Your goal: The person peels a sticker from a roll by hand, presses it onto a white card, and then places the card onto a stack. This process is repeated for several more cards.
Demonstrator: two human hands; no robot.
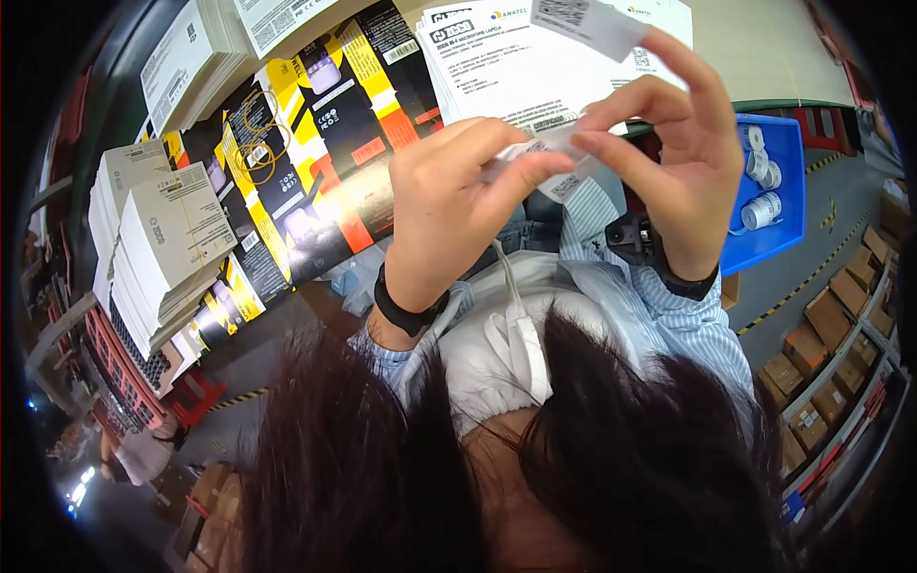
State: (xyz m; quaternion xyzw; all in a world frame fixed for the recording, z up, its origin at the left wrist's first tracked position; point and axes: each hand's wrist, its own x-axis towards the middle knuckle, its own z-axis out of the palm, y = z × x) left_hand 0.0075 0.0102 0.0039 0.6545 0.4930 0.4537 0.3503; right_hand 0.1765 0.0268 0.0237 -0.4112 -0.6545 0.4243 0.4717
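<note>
Label strip is curling between the left hand and right hand, both pinching it near the worktop edge. Its long axis seems to be running left to right, printing facing up. Peeling slowly, left thumb bracing, should be preventing creases; a loose label is touching a raised right finger.

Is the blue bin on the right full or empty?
Partly filled: several white label rolls sit inside the blue bin, with its bare plastic showing around them.
</note>
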